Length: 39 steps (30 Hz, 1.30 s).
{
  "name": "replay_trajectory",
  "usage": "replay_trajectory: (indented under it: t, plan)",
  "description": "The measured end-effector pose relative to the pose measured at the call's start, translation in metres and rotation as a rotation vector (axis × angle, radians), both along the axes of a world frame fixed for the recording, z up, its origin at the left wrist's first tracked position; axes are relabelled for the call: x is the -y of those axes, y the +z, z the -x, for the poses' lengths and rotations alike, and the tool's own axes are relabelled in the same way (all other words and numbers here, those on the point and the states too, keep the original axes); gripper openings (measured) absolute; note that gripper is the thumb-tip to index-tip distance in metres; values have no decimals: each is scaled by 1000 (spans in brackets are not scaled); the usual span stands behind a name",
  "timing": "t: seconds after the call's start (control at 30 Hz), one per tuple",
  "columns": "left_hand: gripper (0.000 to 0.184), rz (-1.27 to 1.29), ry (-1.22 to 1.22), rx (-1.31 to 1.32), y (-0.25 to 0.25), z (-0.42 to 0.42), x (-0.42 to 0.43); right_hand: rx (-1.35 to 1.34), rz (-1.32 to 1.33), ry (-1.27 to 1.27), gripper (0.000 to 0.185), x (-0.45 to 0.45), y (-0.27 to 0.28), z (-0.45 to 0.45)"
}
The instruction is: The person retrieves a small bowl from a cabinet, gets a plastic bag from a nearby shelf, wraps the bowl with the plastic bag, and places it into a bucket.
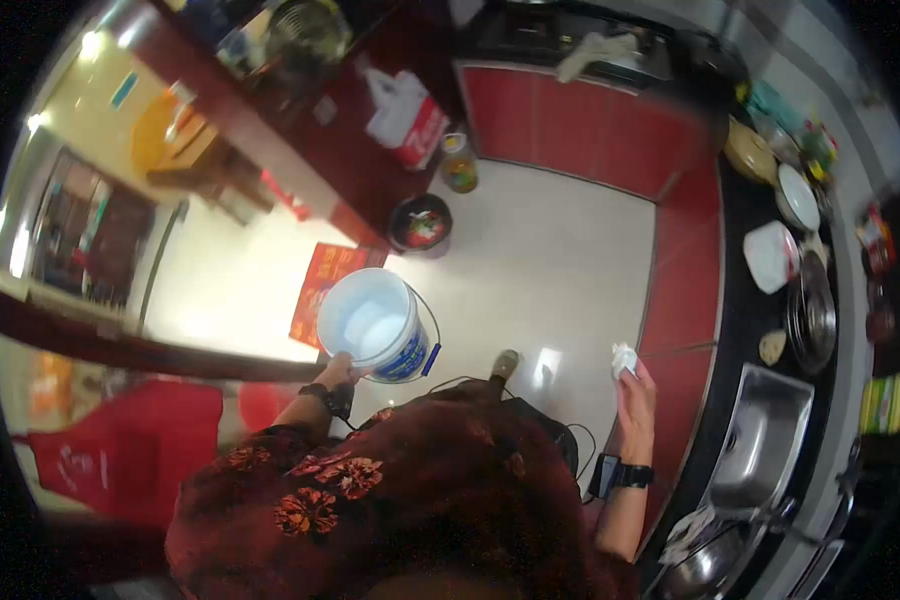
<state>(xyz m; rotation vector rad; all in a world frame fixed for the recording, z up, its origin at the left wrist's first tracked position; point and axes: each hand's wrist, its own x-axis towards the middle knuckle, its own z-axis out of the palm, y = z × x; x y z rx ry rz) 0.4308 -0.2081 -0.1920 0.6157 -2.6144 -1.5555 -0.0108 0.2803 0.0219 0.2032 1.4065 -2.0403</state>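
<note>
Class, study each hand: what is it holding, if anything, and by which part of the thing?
The left hand holds the white bucket by its near rim. The right hand holds a crumpled white wad at its near end; material unclear.

Tiled floor: I could pass between white bucket and red cabinets.
Left hand: bucket blocks me ahead, dark bin beyond.
Far end: oil bottle obstructs.
Right hand: cabinet fronts stop me rightward.
</note>
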Motion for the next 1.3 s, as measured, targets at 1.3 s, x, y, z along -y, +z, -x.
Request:
replay_trajectory:
  t: [1.3]
  plan:
    - [60, -751, 167, 186, 61, 317, 121, -711, -1057, 711, 60, 209, -13, 62]
